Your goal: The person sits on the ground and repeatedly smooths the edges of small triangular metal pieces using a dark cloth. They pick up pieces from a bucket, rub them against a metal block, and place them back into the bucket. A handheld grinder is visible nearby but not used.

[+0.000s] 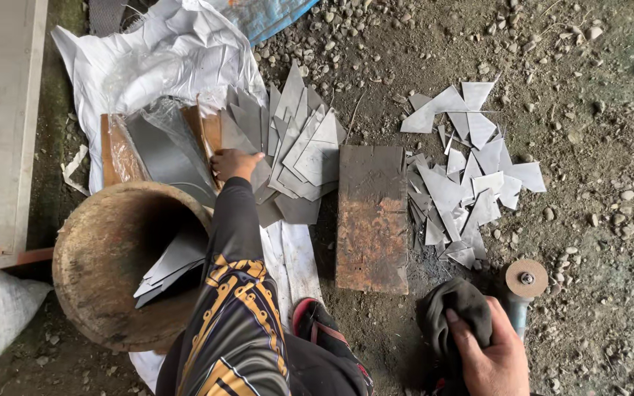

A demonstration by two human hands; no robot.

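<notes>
Nearest to me is the patterned sleeve (238,323) of the left arm, stretched straight out over the ground. Left of it stands a rusty round tub (97,286) with a few grey metal sheets (170,265) leaning inside. The left hand (233,164) lies knuckles up, fingers curled onto the edge of a fanned pile of cut metal pieces (299,154) spread over a white sack (155,59); it seems to be pinching one piece, though the fingertips are hidden. Further right, a rusty steel block (373,220) sits on the dirt, with a second scatter of lighter offcuts (464,194) just beyond it. The right hand (489,352) is closed around a dark rag (458,308) wrapped on the body of an angle grinder (524,282), its disc resting near the ground. I judge a piece is being picked for grinding; lifting one cleanly from the overlapping pile takes a firm pinch.
</notes>
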